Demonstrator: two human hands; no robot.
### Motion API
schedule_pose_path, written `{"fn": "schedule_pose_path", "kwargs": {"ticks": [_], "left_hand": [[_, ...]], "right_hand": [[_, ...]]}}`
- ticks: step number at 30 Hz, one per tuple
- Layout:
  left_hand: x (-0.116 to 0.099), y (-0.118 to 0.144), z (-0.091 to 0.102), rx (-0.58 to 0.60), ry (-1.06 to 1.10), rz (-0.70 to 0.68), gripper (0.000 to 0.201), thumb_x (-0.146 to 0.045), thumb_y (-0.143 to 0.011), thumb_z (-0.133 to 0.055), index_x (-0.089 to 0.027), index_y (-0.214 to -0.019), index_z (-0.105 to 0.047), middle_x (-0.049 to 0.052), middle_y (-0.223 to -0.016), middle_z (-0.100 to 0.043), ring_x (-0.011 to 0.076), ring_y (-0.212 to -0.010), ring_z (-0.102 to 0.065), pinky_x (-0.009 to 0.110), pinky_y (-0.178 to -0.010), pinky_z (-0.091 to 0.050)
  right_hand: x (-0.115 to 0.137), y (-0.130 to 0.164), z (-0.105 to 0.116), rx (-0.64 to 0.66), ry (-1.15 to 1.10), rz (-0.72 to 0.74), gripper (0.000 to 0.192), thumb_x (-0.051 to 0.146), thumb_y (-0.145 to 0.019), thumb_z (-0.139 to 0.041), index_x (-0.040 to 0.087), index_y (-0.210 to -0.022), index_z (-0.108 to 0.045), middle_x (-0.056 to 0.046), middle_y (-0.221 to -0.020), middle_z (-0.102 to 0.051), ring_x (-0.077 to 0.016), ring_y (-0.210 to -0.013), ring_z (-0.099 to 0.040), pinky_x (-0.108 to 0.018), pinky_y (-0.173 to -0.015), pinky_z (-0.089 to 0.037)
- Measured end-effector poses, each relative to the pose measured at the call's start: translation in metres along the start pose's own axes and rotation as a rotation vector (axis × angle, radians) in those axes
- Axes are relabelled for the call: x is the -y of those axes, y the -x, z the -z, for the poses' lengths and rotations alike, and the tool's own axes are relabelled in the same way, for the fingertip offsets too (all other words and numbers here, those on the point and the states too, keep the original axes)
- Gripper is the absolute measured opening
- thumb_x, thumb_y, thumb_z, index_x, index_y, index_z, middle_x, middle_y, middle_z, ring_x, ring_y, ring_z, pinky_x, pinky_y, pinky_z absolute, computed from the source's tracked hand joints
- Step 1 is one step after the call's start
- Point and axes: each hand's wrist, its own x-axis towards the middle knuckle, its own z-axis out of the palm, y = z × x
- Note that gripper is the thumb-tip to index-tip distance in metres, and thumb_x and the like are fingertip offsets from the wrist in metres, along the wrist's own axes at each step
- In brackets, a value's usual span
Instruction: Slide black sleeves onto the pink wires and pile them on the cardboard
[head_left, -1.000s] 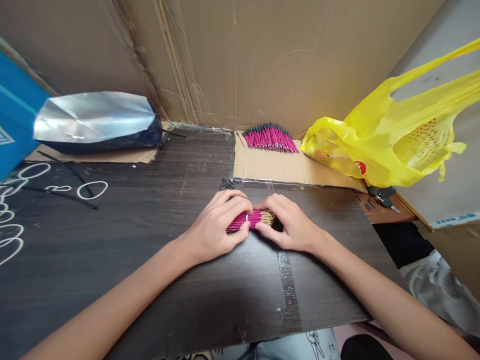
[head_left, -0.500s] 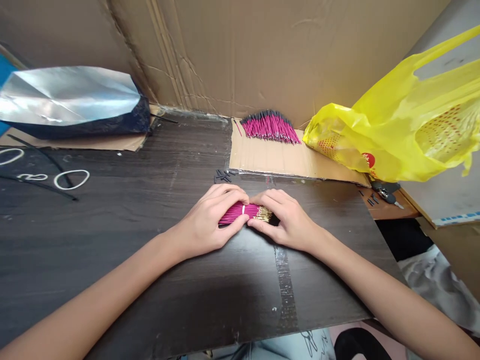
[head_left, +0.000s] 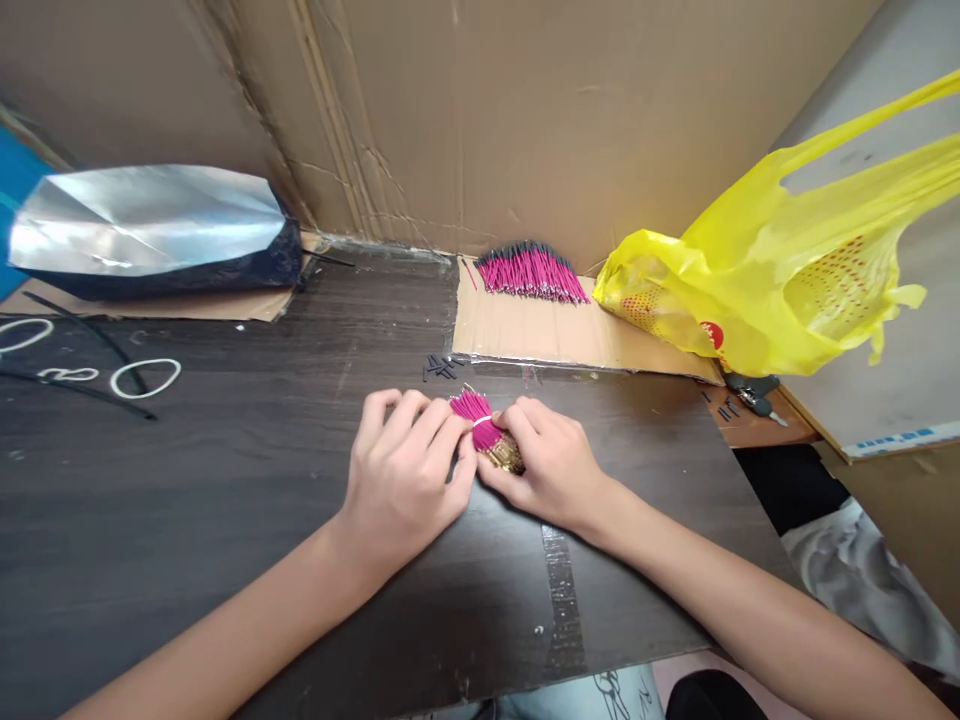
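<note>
Both hands pinched the bundle upright-tilted: left hand steadied its pink end, right hand gripped the gold tips (band visible), likely squaring them.

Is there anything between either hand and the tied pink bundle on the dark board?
Nothing visible. Both the left hand and the right hand are already on the pink bundle, fingers touching it from either side. The small black pieces lie apart, farther back on the dark board.
</note>
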Motion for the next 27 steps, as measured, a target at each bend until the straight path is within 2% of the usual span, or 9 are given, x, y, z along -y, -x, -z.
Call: {"fn": "schedule_pose_path", "kwargs": {"ticks": [3, 7, 14, 24, 27], "left_hand": [[-0.001, 0.002, -0.001, 0.031, 0.018, 0.031, 0.011, -0.013, -0.092, -0.057, -0.015, -0.082, -0.060, 0.005, -0.074, -0.060, 0.0217, -0.071, -0.053, 0.042, -0.075, -0.042], [0.004, 0.004, -0.009, 0.071, 0.020, 0.073, 0.017, -0.018, -0.098, -0.051, -0.017, -0.082, -0.057, 0.004, -0.075, -0.057, 0.0217, -0.070, -0.051, 0.040, -0.073, -0.039], [0.007, 0.002, -0.016, 0.231, 0.235, 0.270, 0.015, -0.020, -0.094, -0.050, -0.020, -0.079, -0.049, 0.003, -0.077, -0.055, 0.0218, -0.073, -0.050, 0.035, -0.071, -0.038], [0.021, -0.005, -0.021, 0.289, 0.285, 0.338, 0.017, -0.024, -0.094, -0.050, -0.020, -0.078, -0.048, 0.003, -0.082, -0.058, 0.0219, -0.076, -0.049, 0.036, -0.076, -0.035], [0.022, -0.005, -0.020, 0.298, 0.322, 0.320, 0.016, -0.022, -0.094, -0.051, -0.020, -0.078, -0.049, 0.003, -0.083, -0.058, 0.0210, -0.078, -0.049, 0.036, -0.077, -0.035]], "right_hand": [[0.006, 0.000, -0.003, -0.025, 0.051, -0.004, 0.025, 0.042, -0.100, -0.051, 0.021, -0.088, -0.051, -0.006, -0.082, -0.061, -0.0212, -0.075, -0.057, -0.034, -0.061, -0.040], [0.009, 0.000, -0.006, -0.024, 0.100, -0.003, 0.024, 0.042, -0.099, -0.052, 0.021, -0.088, -0.050, -0.006, -0.084, -0.062, -0.0209, -0.077, -0.057, -0.033, -0.063, -0.040], [0.008, -0.002, -0.004, 0.009, 0.138, -0.057, 0.027, 0.047, -0.095, -0.054, 0.021, -0.091, -0.049, -0.002, -0.086, -0.061, -0.0199, -0.078, -0.059, -0.034, -0.062, -0.040], [0.005, -0.002, 0.002, 0.028, 0.141, -0.046, 0.017, 0.037, -0.096, -0.055, 0.021, -0.091, -0.051, -0.001, -0.089, -0.062, -0.0181, -0.079, -0.059, -0.032, -0.064, -0.040], [0.005, 0.000, 0.004, 0.033, 0.137, -0.057, 0.016, 0.036, -0.094, -0.059, 0.021, -0.091, -0.052, -0.001, -0.088, -0.062, -0.0187, -0.078, -0.060, -0.033, -0.063, -0.042]]}}
